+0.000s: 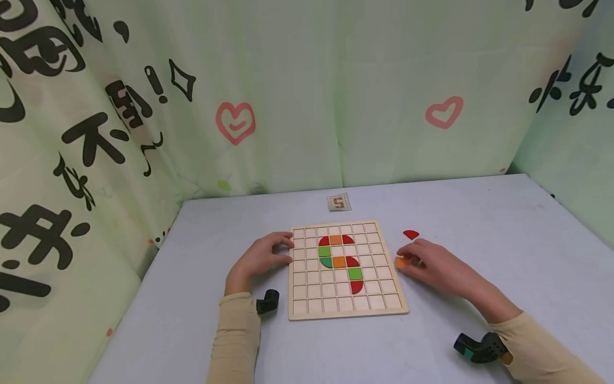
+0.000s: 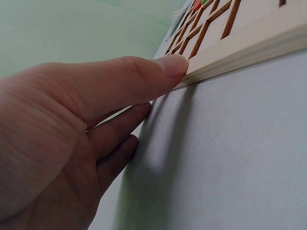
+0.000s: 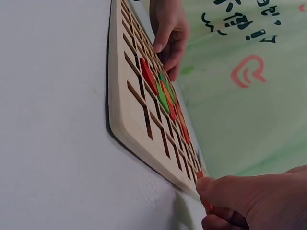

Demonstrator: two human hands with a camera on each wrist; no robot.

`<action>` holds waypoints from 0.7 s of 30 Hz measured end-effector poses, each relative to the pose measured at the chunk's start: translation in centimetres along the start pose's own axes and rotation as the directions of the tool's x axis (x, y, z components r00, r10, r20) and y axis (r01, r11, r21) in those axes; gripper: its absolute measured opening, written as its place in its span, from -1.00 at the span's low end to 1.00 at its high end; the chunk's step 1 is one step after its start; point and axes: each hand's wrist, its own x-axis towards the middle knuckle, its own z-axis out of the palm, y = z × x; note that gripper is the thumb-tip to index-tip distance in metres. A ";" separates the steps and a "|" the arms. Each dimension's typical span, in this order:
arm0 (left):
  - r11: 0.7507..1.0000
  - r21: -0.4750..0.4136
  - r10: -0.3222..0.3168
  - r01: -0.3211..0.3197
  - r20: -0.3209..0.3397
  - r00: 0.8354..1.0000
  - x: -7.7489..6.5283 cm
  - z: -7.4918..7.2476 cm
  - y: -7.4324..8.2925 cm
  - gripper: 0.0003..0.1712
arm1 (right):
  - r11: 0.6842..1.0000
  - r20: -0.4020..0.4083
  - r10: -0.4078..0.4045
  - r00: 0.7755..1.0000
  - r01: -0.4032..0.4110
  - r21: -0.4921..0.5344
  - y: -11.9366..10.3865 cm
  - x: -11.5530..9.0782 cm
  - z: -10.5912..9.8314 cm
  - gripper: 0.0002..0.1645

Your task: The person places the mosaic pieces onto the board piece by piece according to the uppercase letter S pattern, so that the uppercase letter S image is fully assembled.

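A wooden grid board (image 1: 349,316) lies flat on the table, with red, orange and green pieces set in some of its cells in an S-like shape. My left hand (image 1: 259,260) is at the board's left edge. In the left wrist view its thumb (image 2: 173,67) touches the rim, with the other fingers below and behind. Just past the right edge, my right hand (image 1: 438,266) pinches an orange square tile (image 1: 402,262) between thumb and fingers. The tile (image 3: 207,199) is mostly covered by the thumb in the right wrist view. A loose red quarter-round piece (image 1: 411,234) rests beyond that hand.
Behind the board lies a small card (image 1: 339,202) with a gridded picture of a similar shape. Pale green curtains (image 1: 297,96) with black writing and red hearts hang behind the white table (image 1: 312,352) and along its sides. Each wrist wears a black device (image 1: 481,348).
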 end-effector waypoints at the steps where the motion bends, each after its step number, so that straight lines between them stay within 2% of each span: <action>1: 1.000 0.001 0.000 0.000 0.000 1.000 0.0 0.0 0.0 -0.68 | 1.000 -0.002 0.005 1.000 -0.005 0.003 -0.2 0.2 0.0 -0.73; 13: 1.000 0.001 0.011 -0.011 0.011 1.000 0.0 0.0 0.0 -0.67 | 0.997 0.003 -0.058 0.998 0.058 0.046 -2.9 1.3 0.4 -0.75; 21: 1.000 -0.001 -0.022 0.022 0.000 1.000 0.0 0.1 0.0 -0.69 | 0.993 0.009 -0.082 0.997 0.081 0.083 -4.1 1.7 0.4 -0.75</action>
